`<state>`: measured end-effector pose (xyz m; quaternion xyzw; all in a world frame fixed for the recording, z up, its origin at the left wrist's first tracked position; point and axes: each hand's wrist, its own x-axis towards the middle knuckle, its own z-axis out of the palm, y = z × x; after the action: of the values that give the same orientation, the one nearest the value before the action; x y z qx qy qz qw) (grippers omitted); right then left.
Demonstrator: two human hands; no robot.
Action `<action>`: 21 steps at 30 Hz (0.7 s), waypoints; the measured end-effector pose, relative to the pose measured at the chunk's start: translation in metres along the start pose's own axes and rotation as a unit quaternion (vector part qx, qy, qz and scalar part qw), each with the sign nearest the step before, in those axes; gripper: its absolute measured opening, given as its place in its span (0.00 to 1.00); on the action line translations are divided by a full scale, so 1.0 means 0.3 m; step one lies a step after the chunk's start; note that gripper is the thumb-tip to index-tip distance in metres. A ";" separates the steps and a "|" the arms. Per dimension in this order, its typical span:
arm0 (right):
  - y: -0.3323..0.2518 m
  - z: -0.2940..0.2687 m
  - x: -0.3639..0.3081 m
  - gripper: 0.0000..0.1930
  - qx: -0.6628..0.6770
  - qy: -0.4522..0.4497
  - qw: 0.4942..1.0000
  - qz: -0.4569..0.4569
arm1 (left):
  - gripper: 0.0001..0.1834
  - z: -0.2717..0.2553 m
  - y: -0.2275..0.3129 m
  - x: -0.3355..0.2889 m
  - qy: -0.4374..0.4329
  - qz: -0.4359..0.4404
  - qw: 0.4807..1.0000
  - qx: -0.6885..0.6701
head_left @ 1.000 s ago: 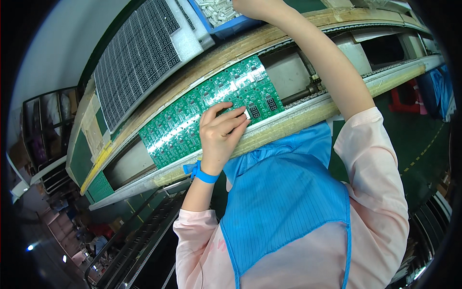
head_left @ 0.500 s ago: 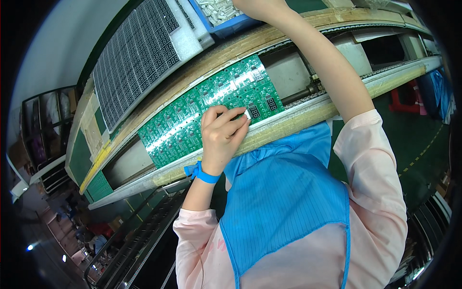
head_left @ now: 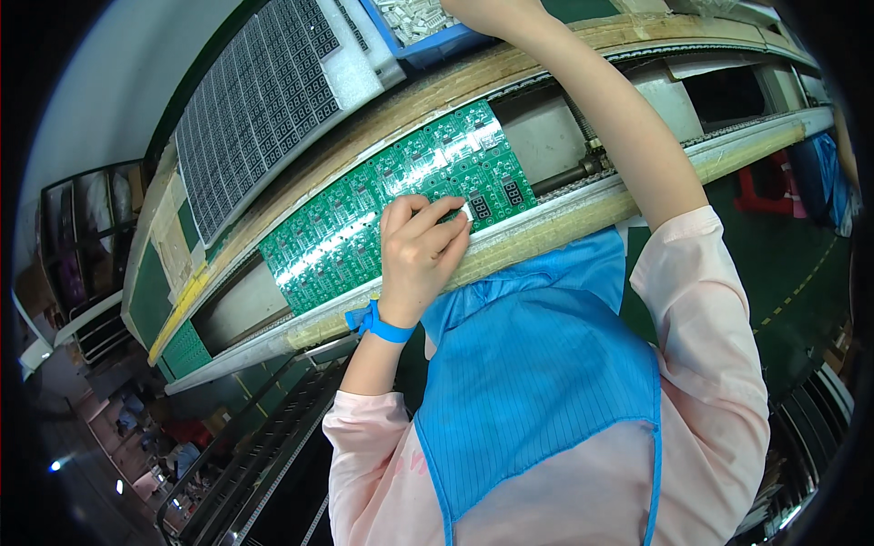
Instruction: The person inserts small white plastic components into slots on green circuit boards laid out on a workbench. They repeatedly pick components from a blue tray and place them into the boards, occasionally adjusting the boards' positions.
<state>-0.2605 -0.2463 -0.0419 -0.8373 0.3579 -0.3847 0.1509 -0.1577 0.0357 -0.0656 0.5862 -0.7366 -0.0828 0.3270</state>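
Note:
My left hand (head_left: pixel 423 247), with a blue wrist strap (head_left: pixel 381 326), is over a green circuit board panel (head_left: pixel 355 214). Its thumb and fingers are pinched on a small white connector (head_left: pixel 468 212) at the board surface. Just right of the fingertips are two black digit displays, one (head_left: pixel 481 207) close by and another (head_left: pixel 513 192) farther right. At the top edge, my right hand (head_left: pixel 492 13) reaches to a blue bin (head_left: pixel 437 51) of small white connectors (head_left: pixel 414 20); its fingers are mostly cut off by the frame.
A foam tray with rows of black digit displays (head_left: pixel 255 114) lies beyond the panel to the left. The panel sits between the rails of a conveyor; the near rail (head_left: pixel 546 217) runs in front of me. Another green board (head_left: pixel 188 351) lies at the far left end.
The board panel has shifted very slightly left, and my left hand has moved with it. My right hand stays at the blue bin.

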 end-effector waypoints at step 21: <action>-0.215 -0.251 -0.288 0.11 0.263 -0.073 0.962 -0.008 | 0.07 0.007 0.003 -0.001 -0.002 -0.022 0.999 -0.029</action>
<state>-0.3247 -0.1379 -0.0047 -0.7968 0.2259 -0.4044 0.3880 -0.1595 0.0356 -0.0668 0.5922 -0.7217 -0.1122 0.3405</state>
